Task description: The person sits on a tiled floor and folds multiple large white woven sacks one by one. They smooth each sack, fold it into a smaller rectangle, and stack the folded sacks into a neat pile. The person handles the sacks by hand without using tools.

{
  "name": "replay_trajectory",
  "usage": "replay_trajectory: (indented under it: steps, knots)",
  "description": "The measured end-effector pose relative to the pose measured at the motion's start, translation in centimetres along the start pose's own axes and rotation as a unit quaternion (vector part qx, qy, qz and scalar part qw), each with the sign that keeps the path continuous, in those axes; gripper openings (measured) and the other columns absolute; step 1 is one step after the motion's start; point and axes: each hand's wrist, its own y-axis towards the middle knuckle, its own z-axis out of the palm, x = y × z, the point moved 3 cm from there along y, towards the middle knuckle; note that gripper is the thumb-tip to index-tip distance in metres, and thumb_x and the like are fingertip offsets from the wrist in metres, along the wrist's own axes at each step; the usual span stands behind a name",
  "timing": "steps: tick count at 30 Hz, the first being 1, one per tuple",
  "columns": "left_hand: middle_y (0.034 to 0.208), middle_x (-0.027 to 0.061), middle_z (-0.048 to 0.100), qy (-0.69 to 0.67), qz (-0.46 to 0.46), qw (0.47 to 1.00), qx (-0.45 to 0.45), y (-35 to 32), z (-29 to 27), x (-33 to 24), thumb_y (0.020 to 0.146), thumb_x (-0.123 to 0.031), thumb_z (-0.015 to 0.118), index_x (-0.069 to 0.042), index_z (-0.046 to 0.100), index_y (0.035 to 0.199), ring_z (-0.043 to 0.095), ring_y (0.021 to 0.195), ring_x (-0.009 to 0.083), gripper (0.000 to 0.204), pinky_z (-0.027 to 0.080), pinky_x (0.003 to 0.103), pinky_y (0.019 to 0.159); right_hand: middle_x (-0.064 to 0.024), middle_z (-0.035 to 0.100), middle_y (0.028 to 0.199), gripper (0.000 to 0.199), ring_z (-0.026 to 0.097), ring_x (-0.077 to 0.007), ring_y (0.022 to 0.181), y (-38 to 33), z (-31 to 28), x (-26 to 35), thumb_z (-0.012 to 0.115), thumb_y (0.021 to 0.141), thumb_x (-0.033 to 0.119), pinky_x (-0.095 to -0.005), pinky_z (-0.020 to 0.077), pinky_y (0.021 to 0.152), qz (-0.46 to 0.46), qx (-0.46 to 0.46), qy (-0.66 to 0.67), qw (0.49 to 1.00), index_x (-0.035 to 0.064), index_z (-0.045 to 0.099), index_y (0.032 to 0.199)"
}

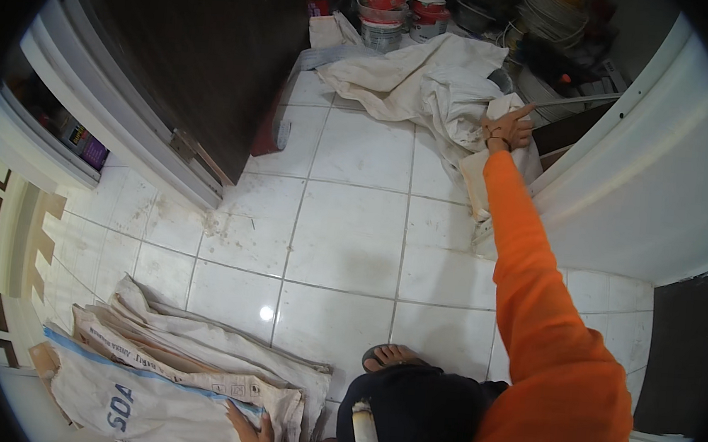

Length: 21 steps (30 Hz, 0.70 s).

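Sacks (431,90) of pale woven cloth lie crumpled in a heap on the white tiled floor (345,229), near the paint buckets (387,12) at the far end. We reach out with our right hand (508,130), orange sleeve stretched long, and its fingers close on a fold of that heap (forefinger pointing free). Nearer us, our left hand (252,436) rests flat, fingers spread, on a stack of flattened sacks (167,372) by our sandalled foot (393,357).
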Motion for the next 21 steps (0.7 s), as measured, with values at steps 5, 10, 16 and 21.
replay_trajectory:
  steps: [5,10,16,21]
  knots:
    - [0.151,0.0315,0.029,0.033,0.081,0.994,-0.067,3.8,-1.7,-4.0,0.091,-0.032,0.065,0.001,0.03,0.149,0.027,0.14,0.0495,0.075,0.022,0.052,0.115,-0.0253,0.055,0.134,0.108,0.057,-0.0372,0.12,2.2,6.8,-8.1,0.082,0.07,0.043,-0.0423,0.0454,0.102,-0.243,0.157,0.126,0.949,0.005,0.023,0.151]
    - [0.144,0.0234,0.043,-0.095,0.109,0.988,-0.05,5.8,-7.2,-14.5,0.098,-0.026,0.056,0.0,0.042,0.142,0.042,0.133,0.0383,0.054,0.032,0.046,0.11,-0.0214,0.055,0.135,0.088,0.06,-0.0348,0.115,-28.6,-4.4,0.0,0.078,0.079,0.032,-0.0413,0.0485,0.098,-0.375,0.381,0.359,0.765,0.0055,0.033,0.149]
    - [0.14,0.0185,0.051,-0.616,-0.057,0.75,0.233,8.4,-1.4,-18.8,0.104,-0.05,0.036,-0.004,0.03,0.15,0.054,0.124,0.0313,0.065,0.045,0.042,0.103,-0.0119,0.057,0.112,0.084,0.056,-0.0335,0.095,-43.3,-16.8,0.0,0.078,0.066,0.013,-0.0428,0.044,0.088,-0.585,0.488,0.492,0.42,0.0072,0.044,0.142]
    - [0.132,0.0154,0.057,-0.582,-0.076,0.802,0.111,9.2,-0.3,-17.6,0.101,-0.029,0.054,0.001,0.04,0.14,0.06,0.115,0.0258,0.052,0.049,0.038,0.1,-0.0085,0.062,0.104,0.052,0.057,-0.0314,0.097,-44.5,-16.8,-3.9,0.074,0.07,0.009,-0.0432,0.0435,0.09,-0.639,0.529,0.437,0.348,0.0035,0.062,0.12]
